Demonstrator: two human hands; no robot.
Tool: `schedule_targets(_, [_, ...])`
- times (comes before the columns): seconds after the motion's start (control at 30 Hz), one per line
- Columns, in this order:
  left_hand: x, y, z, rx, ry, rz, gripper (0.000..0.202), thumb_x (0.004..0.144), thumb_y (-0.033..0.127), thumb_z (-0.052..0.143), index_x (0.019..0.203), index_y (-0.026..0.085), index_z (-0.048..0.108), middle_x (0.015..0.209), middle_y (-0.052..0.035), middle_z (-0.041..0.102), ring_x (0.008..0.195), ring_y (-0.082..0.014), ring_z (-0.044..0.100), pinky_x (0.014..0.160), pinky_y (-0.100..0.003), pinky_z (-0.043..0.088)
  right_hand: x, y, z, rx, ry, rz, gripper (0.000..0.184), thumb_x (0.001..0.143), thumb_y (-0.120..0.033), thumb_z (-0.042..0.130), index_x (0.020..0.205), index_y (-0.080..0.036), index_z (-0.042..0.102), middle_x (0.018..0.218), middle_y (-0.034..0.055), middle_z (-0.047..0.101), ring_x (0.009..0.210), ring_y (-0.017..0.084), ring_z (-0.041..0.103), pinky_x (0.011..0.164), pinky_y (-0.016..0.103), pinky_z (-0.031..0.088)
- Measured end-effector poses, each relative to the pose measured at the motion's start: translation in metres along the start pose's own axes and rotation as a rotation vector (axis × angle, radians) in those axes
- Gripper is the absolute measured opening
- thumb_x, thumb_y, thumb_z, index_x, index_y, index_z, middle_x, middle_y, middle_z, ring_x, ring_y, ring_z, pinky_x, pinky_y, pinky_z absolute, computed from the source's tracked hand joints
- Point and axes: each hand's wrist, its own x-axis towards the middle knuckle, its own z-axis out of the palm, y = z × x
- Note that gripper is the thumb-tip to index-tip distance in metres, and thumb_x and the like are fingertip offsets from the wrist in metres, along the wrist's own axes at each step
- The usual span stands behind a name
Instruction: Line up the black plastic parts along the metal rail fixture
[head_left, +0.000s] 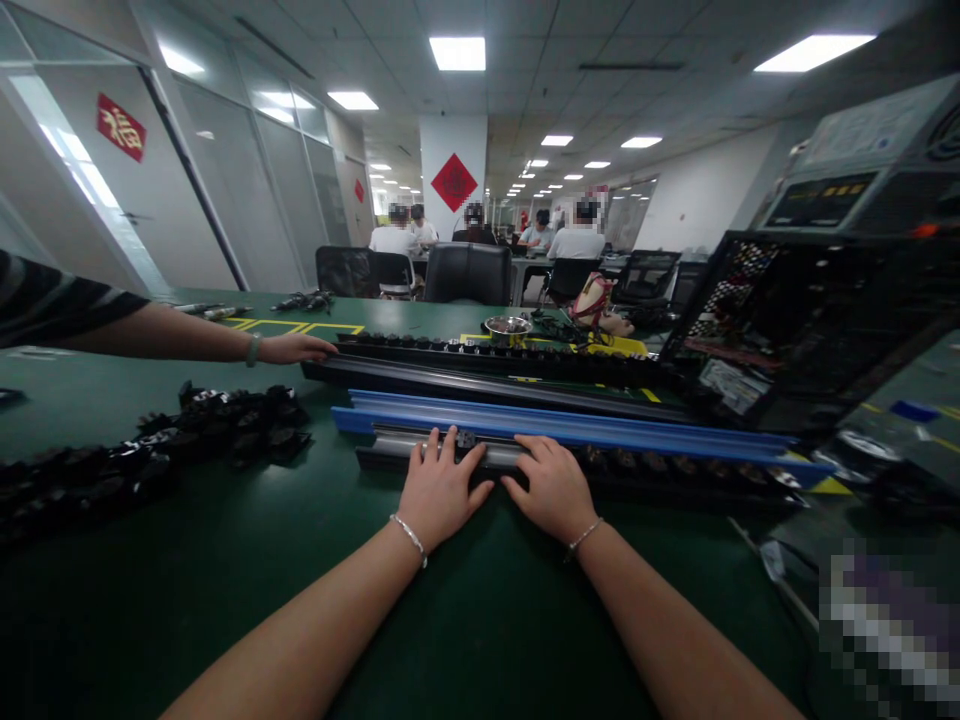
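Note:
A long black channel rail (386, 458) lies crosswise on the green table in front of me. My left hand (441, 488) rests on it with fingers spread, the fingertips over its far edge. My right hand (556, 485) lies on the same rail just to the right, its fingers apart and slightly bent. Near the left fingertips, a small black part (466, 439) sits in the channel. More dark parts (667, 466) line the rail to the right of my hands. Directly behind runs a blue channel rail (570, 426), close alongside.
Another person's hand (296, 348) reaches from the left to a second black rail (442, 378). Black parts (240, 425) are heaped at left. A metal bowl (508, 326) stands farther back. An open computer case (802, 330) is at right, with cables (776, 565) nearby.

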Motion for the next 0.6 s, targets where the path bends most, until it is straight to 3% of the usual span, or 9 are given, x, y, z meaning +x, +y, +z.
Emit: schedule_targets(0.6, [-0.0009, -0.0022, 0.0012, 0.005, 0.02, -0.089, 0.059, 0.082, 0.061, 0.028, 0.131, 0.032, 0.041, 0.137, -0.0124, 0.042, 0.128, -0.0367, 0.031, 0.098, -0.058, 0.022, -0.0002, 0.0006, 0.0019, -0.017, -0.015, 0.007, 0.023, 0.077, -0.037, 0.057, 0.087, -0.018, 0.066, 0.12, 0.0087, 0.056, 0.112, 0.026, 0.044, 0.091, 0.041, 0.039])
